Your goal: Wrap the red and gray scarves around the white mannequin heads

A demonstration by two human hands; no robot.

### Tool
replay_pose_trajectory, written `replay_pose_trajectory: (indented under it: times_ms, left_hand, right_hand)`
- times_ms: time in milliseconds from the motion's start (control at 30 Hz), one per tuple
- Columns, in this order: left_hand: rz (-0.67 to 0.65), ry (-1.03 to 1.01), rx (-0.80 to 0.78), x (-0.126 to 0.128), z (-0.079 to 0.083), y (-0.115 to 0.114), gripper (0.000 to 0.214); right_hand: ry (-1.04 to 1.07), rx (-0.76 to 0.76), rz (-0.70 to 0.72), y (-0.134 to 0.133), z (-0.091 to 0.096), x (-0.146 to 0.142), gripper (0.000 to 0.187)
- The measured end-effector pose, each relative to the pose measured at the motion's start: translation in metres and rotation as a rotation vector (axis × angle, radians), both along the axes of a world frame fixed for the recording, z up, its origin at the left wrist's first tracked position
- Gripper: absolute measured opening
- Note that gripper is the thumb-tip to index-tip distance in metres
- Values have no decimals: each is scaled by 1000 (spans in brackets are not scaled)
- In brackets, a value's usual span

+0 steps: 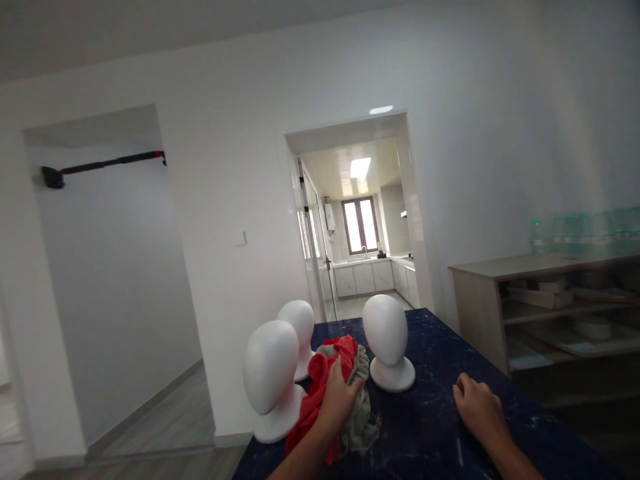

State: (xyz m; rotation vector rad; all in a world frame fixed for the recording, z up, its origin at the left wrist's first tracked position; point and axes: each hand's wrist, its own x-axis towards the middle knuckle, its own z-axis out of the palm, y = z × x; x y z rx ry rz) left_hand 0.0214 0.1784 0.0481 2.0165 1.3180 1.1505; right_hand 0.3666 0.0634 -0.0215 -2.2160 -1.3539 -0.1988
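Note:
My left hand (340,398) is over a heap of cloth, its thumb and forefinger spread apart and touching the red cloth (313,403). Its other fingers are hidden. Beside the red cloth, partly under it, lies a crumpled grey cloth (364,420) with a ruffled edge. My right hand (479,405) rests at the table's right side with its fingers curled in and nothing visible in them. Between the hands, farther back, a white mannequin head (385,331) stands upright. Left of the heap are a nearer white head (271,367) and another white head (299,325) partly behind it.
Everything stands on a dark blue marbled table (434,360). To the right is a wooden shelf unit (477,293) with several plastic bottles (583,233) on top and trays inside. Behind the table, a doorway opens onto a kitchen with white cabinets (363,277).

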Motion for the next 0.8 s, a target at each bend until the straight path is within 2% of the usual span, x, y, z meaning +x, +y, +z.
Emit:
replay_pose_trajectory:
  times_ms: [67,167,367,433,633,800]
  left_hand:
    - [26,82,28,-22,4,7,90]
    - [55,191,19,-39,5,17,88]
    - [173,478,-66,-39,7,24,96]
    - [182,512,-114,-38,9,27,97]
    - [164,354,-188,-35,12,48,94]
    - [119,2,-216,-35,29,61,74]
  right_hand:
    - [6,-4,-4,0,1,-1,26]
    - [-6,-3,-6,-1,1,-3,28]
    - [-84,-1,-22,-3,1,-7,27]
    - [-113,-6,-26,-3,0,-7,27]
    - [-147,-1,-17,0,-7,-3,29]
    - [-102,21,-3,4,-13,3,30]
